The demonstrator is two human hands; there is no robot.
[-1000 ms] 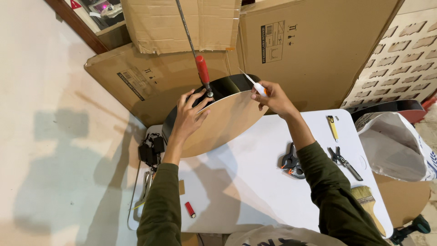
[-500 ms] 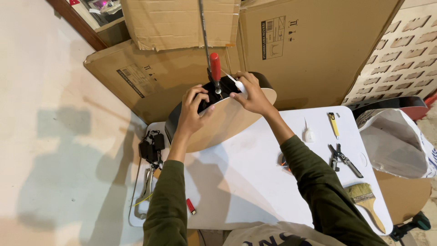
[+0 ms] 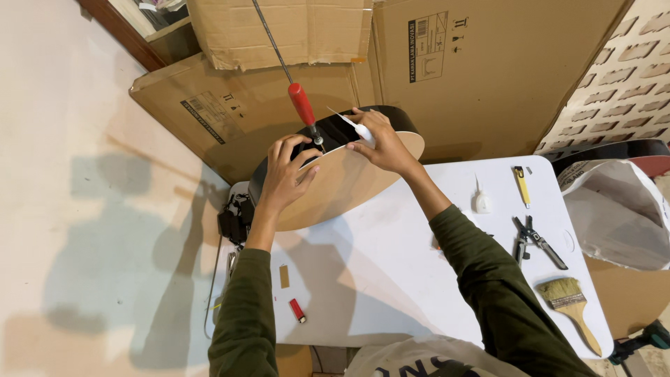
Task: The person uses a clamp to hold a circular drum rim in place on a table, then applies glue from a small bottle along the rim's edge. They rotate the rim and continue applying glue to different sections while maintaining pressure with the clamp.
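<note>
Gluing step underway — left hand (image 3: 289,174) is gripping the guitar body (image 3: 342,183), right hand (image 3: 380,143) pinching a glue bottle (image 3: 363,130) at the clamp (image 3: 301,105) — next needs a steady squeeze.

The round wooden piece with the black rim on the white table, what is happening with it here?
A person in dark green sleeves stands the round, light wooden body with a glossy black side on edge on the white table. The left hand grips its upper edge beside a red-handled bar clamp. The right hand holds a small white glue bottle with a thin nozzle against the black side. A second white bottle, a yellow utility knife, pliers and a paintbrush lie on the table to the right.
</note>
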